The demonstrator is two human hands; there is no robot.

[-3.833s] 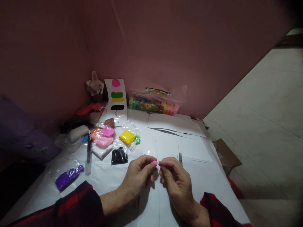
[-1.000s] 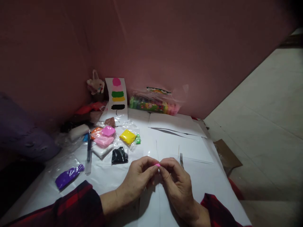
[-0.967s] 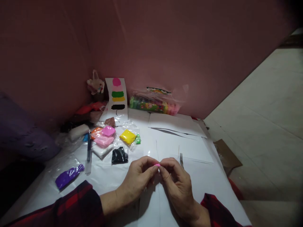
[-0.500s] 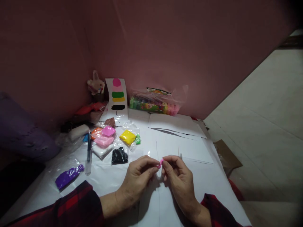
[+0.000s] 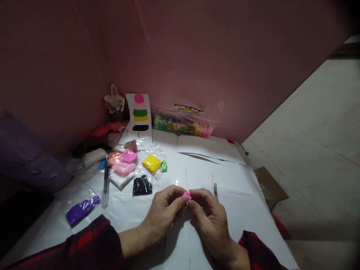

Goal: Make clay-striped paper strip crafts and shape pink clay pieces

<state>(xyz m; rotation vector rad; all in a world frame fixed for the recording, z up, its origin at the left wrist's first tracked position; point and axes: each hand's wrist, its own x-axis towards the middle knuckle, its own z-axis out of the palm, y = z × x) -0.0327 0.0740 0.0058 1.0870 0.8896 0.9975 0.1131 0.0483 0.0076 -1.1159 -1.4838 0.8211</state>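
Observation:
A small piece of bright pink modelling clay (image 5: 187, 195), folded or coiled, is held above the white paper between the fingertips of both hands. My left hand (image 5: 165, 210) is closed, pinching the clay's left side between thumb and index finger. From the other side, my right hand (image 5: 210, 213) also pinches it, thumb below and index finger above. A thin upright line runs behind and below the clay; I cannot tell whether it is a wire or a mark. Just beyond my right hand lie a fork (image 5: 215, 190) and a thin wooden stick (image 5: 212, 180).
Left of my hands are bags of yellow clay (image 5: 152, 163), black clay (image 5: 142, 185) and purple clay (image 5: 81, 212), plus a pen (image 5: 105, 180). A colour-swatch paper (image 5: 140, 120) leans on the wall beside a plastic pack (image 5: 182, 125). Paper sheets (image 5: 208, 146) lie at the back.
The pink clay was a short curved strip stretched between my fingertips; now it is bunched into a compact fold. My right hand has moved slightly left, uncovering more of the fork.

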